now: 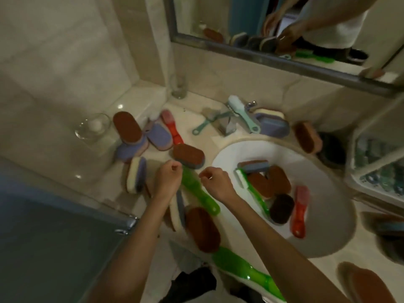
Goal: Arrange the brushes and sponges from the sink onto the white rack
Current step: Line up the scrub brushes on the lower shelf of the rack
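Hovering over the near-left stretch of the counter, both hands appear empty. The left hand is drawn into a loose fist, fingers curled into the palm, with nothing visible inside. The right hand, just beside it, is likewise curled, thumb against forefinger, and no object shows in it. Both sit directly above a green brush lying diagonally on the counter. In my judgement they are between grasps, most likely about to select an item.

Task items are in two groups. In the sink lie a second green brush, two brown-faced sponges, a dark sponge, a red brush and a blue-grey sponge, piled loosely against one another. On the counter to the left, further sponges are scattered. One cream-and-purple sponge stands on its edge, and a brown-topped sponge leans on others. Two teal brushes rest across the tap.

A white framed structure at the right edge may be the rack, but blur prevents confirmation. None of the items observed can be confirmed as placed on it, so I assess the task as largely outstanding, with the sink contents the priority.
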Demonstrator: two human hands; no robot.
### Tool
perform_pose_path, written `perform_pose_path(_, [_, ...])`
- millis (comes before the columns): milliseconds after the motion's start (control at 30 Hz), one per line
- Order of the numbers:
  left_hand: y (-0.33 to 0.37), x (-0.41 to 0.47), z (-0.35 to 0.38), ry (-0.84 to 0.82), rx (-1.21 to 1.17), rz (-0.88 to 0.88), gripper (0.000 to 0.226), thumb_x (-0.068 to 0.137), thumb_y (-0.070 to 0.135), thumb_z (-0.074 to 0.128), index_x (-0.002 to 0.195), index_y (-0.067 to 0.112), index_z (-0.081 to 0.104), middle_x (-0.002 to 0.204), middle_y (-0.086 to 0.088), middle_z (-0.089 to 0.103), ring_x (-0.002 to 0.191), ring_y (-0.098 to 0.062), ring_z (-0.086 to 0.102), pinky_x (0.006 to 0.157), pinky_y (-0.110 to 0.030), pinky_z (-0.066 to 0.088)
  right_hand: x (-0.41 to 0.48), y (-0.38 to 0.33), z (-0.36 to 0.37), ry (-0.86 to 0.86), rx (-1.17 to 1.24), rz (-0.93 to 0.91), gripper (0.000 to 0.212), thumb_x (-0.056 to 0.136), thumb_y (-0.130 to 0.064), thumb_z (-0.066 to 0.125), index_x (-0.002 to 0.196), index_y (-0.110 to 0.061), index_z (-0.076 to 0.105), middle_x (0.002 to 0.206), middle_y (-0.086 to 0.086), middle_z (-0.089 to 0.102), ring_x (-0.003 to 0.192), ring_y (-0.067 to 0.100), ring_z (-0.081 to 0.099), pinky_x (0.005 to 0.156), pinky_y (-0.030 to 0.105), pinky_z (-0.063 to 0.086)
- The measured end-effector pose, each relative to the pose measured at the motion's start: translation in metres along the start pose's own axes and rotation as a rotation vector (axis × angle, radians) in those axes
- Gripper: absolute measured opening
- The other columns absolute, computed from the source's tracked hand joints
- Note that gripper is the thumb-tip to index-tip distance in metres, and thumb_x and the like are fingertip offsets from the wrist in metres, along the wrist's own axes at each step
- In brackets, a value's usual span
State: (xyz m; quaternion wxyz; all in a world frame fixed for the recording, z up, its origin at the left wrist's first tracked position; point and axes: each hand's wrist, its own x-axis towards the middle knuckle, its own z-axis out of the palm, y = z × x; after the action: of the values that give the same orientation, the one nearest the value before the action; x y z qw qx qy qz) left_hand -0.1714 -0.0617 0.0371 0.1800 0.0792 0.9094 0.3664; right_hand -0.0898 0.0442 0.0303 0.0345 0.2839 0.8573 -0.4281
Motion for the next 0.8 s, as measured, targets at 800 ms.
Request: perform_pose_path(800, [0.008, 0.233, -0.024, -0.078, 0.785, 0.093, 0.036, 0.095, 0.006, 0.034, 0.13, 0.005, 0.043, 0.135, -0.02, 0.043, 0.125, -0.035, 0.042, 0.102, -0.044, 0.037, 0.215, -0.031, 0.013, 0.141, -0.277, 0.204, 0.044, 0.093, -0.019, 0.047, 0.136, -0.017, 0.04, 0.134, 0.022, 0.039, 0.123, 0.038, 0.042, 0.096, 0.042, 0.042])
